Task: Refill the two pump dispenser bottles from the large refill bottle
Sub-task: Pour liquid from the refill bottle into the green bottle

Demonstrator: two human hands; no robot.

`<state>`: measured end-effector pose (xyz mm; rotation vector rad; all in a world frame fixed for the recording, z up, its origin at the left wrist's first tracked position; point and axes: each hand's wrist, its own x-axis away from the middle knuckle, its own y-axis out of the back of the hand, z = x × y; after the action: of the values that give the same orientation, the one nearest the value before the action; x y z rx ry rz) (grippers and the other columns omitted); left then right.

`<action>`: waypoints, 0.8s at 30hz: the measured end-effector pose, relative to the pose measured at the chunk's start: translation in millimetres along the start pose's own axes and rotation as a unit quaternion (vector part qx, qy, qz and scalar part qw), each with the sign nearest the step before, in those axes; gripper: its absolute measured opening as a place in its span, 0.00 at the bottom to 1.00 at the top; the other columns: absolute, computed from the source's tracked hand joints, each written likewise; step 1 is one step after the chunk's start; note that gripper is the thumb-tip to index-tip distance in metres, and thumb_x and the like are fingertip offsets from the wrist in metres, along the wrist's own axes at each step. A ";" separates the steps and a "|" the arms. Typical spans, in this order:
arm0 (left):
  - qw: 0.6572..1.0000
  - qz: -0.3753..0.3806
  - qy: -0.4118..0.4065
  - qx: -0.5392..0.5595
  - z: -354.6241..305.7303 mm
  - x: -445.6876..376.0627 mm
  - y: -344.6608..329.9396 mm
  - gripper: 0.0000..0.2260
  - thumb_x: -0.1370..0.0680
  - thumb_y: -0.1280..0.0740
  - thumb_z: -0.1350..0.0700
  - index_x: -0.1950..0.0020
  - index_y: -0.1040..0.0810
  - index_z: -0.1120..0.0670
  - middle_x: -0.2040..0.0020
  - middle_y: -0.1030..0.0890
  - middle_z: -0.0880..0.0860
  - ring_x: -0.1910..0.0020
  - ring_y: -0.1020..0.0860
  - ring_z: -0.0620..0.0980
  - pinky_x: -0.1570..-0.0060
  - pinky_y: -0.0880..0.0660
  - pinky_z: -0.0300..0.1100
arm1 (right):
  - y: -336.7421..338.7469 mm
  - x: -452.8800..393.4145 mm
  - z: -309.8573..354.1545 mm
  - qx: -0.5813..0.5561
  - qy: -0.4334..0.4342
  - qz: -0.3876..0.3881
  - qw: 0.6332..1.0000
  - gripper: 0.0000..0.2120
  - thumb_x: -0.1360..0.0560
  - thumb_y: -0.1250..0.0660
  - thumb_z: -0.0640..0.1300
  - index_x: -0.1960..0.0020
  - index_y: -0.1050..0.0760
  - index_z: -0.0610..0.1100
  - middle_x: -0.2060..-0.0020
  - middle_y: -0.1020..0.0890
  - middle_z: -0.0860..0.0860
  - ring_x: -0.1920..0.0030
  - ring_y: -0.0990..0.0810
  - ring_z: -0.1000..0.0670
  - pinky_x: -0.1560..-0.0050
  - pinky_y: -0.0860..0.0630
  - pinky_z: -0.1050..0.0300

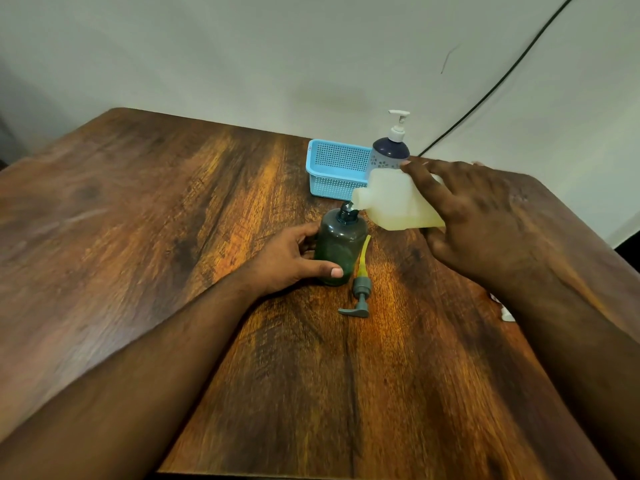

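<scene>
A dark green dispenser bottle (341,245) stands upright and uncapped near the table's middle. My left hand (294,256) grips its side. My right hand (474,216) holds the large pale refill bottle (394,200) tipped on its side, its spout right over the green bottle's open neck. The green bottle's grey pump head (360,296), with a yellowish tube, lies on the table just right of that bottle. Behind the refill bottle stands a dark blue dispenser bottle (389,152) with a white pump fitted on top.
A light blue mesh basket (334,171) sits at the back, left of the blue bottle. A small white object (506,315) lies partly hidden by my right forearm. The wooden table (173,220) stands against a wall, where a black cable (502,81) runs down.
</scene>
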<state>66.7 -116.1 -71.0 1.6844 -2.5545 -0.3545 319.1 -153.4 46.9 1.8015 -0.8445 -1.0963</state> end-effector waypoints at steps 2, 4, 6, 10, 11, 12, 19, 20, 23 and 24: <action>1.000 -0.001 0.002 0.000 -0.3 0.0 -0.4 0.29 0.33 0.21 0.59 0.33 0.25 0.52 0.37 0.20 0.47 0.38 0.23 0.41 0.40 0.26 0.34 | 0.1 0.5 0.6 0.001 -0.001 0.002 1.000 0.41 0.28 0.30 0.48 0.22 0.49 0.51 0.27 0.34 0.42 0.29 0.36 0.37 0.28 0.41 0.38; 1.000 -0.001 0.003 0.002 -0.2 0.1 -0.8 0.29 0.32 0.21 0.59 0.33 0.25 0.52 0.38 0.20 0.47 0.39 0.22 0.41 0.41 0.25 0.33 | -0.1 0.7 0.9 0.002 -0.003 0.006 1.000 0.41 0.28 0.30 0.49 0.22 0.49 0.52 0.27 0.34 0.42 0.29 0.36 0.37 0.28 0.41 0.38; 1.000 -0.001 0.003 0.003 -0.5 0.4 -0.8 0.28 0.32 0.21 0.60 0.34 0.25 0.52 0.39 0.20 0.47 0.40 0.22 0.39 0.43 0.25 0.31 | 0.1 0.8 0.9 0.001 -0.002 0.004 1.000 0.41 0.28 0.30 0.48 0.22 0.49 0.51 0.28 0.34 0.42 0.29 0.35 0.37 0.28 0.41 0.38; 1.000 -0.003 0.003 0.003 -1.0 0.8 -0.8 0.28 0.32 0.21 0.59 0.34 0.24 0.51 0.39 0.19 0.47 0.40 0.22 0.39 0.42 0.25 0.32 | 1.2 0.5 1.3 0.001 -0.001 0.002 1.000 0.41 0.29 0.30 0.47 0.22 0.47 0.51 0.28 0.34 0.42 0.30 0.35 0.37 0.29 0.40 0.38; 1.000 -0.002 0.003 0.005 -0.4 0.4 -0.8 0.28 0.33 0.21 0.59 0.34 0.25 0.52 0.38 0.19 0.47 0.40 0.21 0.40 0.41 0.25 0.33 | 0.8 0.4 1.3 0.001 -0.001 0.002 1.000 0.41 0.29 0.30 0.47 0.22 0.47 0.51 0.28 0.34 0.42 0.30 0.34 0.37 0.30 0.40 0.38; 1.000 -0.002 0.004 0.005 -0.3 0.5 -0.5 0.29 0.33 0.21 0.58 0.34 0.25 0.52 0.38 0.19 0.48 0.39 0.21 0.41 0.40 0.25 0.34 | 0.7 0.3 1.4 0.002 0.000 0.001 1.000 0.41 0.29 0.30 0.47 0.22 0.47 0.51 0.28 0.33 0.42 0.30 0.34 0.37 0.30 0.40 0.38; 1.000 -0.002 0.005 0.005 0.3 0.3 0.2 0.28 0.33 0.21 0.58 0.34 0.24 0.50 0.38 0.20 0.47 0.38 0.22 0.42 0.37 0.26 0.38 | 1.5 0.0 1.3 0.000 -0.001 0.004 1.000 0.40 0.28 0.31 0.49 0.22 0.48 0.51 0.28 0.34 0.42 0.30 0.35 0.37 0.29 0.41 0.38; 1.000 -0.004 0.006 0.005 -0.3 0.4 -0.2 0.28 0.33 0.21 0.58 0.35 0.24 0.50 0.38 0.19 0.47 0.38 0.22 0.42 0.37 0.26 0.38 | 1.5 0.2 1.4 0.000 -0.001 0.003 1.000 0.40 0.28 0.31 0.49 0.22 0.48 0.51 0.28 0.34 0.42 0.30 0.35 0.37 0.29 0.41 0.38; 1.000 -0.004 0.005 0.010 -1.7 1.2 -1.1 0.27 0.33 0.21 0.59 0.36 0.23 0.51 0.39 0.19 0.48 0.40 0.21 0.42 0.39 0.24 0.38 | 2.0 0.1 1.2 0.007 0.001 -0.003 1.000 0.40 0.29 0.30 0.48 0.22 0.46 0.50 0.28 0.33 0.42 0.30 0.34 0.37 0.29 0.40 0.38; 1.000 -0.004 0.004 0.014 -2.1 1.6 -1.3 0.26 0.33 0.21 0.60 0.37 0.23 0.51 0.40 0.18 0.48 0.41 0.20 0.41 0.40 0.24 0.36 | 2.0 -0.3 1.2 0.008 0.002 -0.003 1.000 0.40 0.29 0.30 0.48 0.22 0.46 0.50 0.28 0.33 0.42 0.30 0.34 0.37 0.30 0.39 0.38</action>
<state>67.7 -118.3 -69.5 1.7015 -2.5602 -0.3148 317.7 -154.3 48.5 1.8208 -0.8482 -1.0915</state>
